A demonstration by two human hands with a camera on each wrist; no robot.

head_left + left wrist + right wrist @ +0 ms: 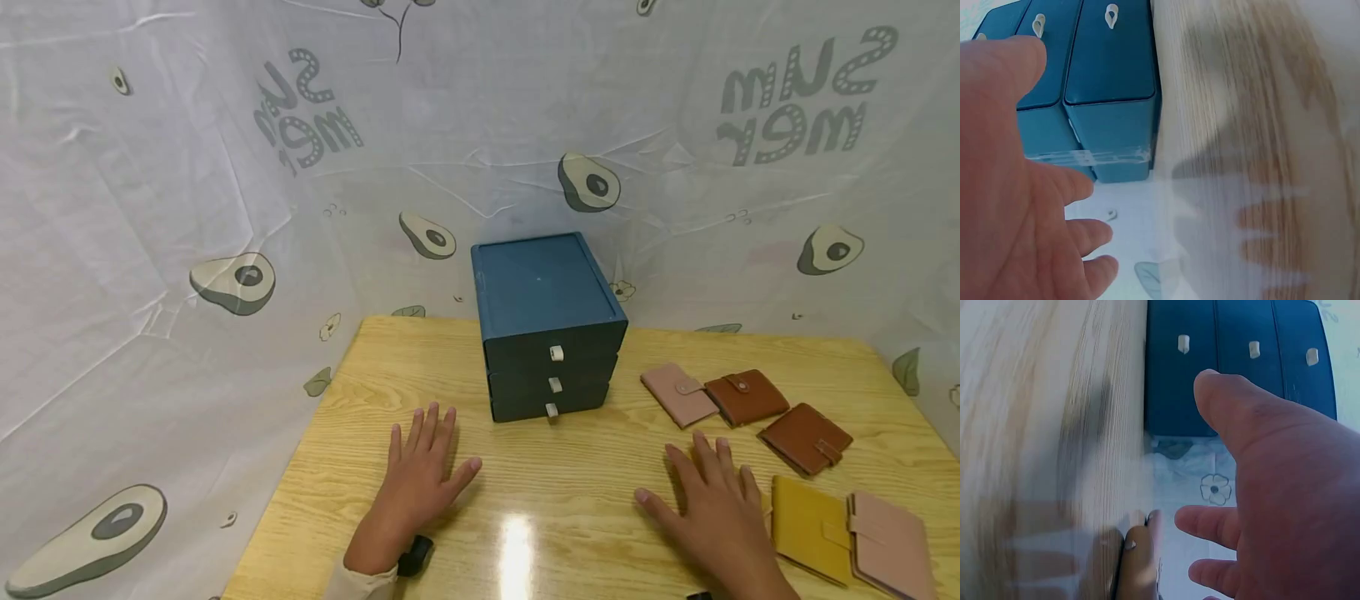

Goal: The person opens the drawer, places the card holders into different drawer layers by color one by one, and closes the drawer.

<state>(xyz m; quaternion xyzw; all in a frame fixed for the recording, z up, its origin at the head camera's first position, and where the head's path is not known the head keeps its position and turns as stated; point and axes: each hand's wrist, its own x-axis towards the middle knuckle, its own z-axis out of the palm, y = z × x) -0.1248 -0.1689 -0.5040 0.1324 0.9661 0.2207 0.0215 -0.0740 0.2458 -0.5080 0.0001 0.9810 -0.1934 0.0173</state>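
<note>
My left hand [420,479] is held over the table at the left, fingers spread and straight, nothing in it. On the other side my right hand [712,508] hovers with its fingers apart, also holding nothing, close to the wallets. Between and beyond the hands stands a blue drawer box [551,287] with three closed drawers, each with a small pale pull tab [556,353]. At the right lie a pink wallet [678,395], two brown wallets [748,397], a yellow wallet [810,527] and another pink wallet [891,542]. Part of a further yellow item is hidden behind the right hand.
The wooden table [555,475] reaches back to a pale curtain [480,108] printed with avocados, which hangs behind and along the sides. Clear tape [1116,155] runs across the side of the drawer box in the left wrist view.
</note>
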